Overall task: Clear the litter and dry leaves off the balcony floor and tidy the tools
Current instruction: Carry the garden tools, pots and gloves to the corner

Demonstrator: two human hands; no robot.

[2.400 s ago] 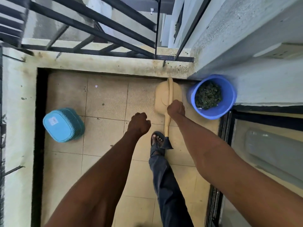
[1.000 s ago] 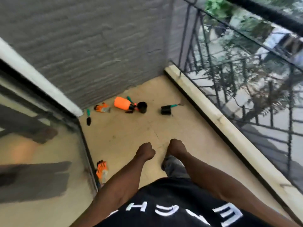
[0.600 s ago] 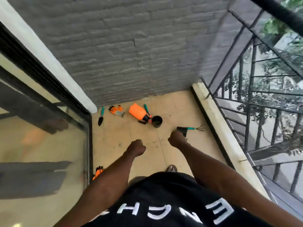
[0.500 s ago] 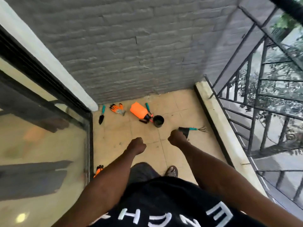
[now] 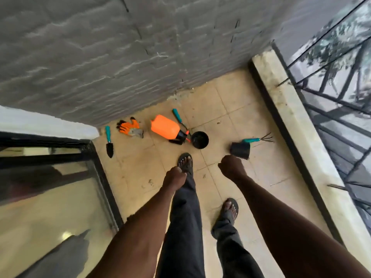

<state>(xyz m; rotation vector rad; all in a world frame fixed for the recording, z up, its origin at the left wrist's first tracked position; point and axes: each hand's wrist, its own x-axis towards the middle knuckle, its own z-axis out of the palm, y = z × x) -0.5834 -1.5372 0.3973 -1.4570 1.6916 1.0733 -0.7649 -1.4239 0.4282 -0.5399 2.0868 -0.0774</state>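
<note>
- While both hands were free of any tool, the step in hand looked like the tidying part: the person stood on the balcony floor (image 5: 230, 109), facing the tools scattered by the grey wall (image 5: 120, 47).
- The left hand (image 5: 174, 177) and the right hand (image 5: 231, 166) were each curled into a fist and held nothing.
- The tools lay ahead: a small trowel (image 5: 109, 142) near the glass door (image 5: 50, 187), an orange glove (image 5: 130, 127) beside it, an orange sprayer (image 5: 165, 127) touching a round black pot (image 5: 200, 139), and a hand rake (image 5: 257, 139) against a second black pot (image 5: 240, 150).
- No dry leaves showed on this stretch of floor (only a few faint marks).
- The next move, in my judgement, called for bending down and unclenching the right hand over the nearest pot and rake.
</note>
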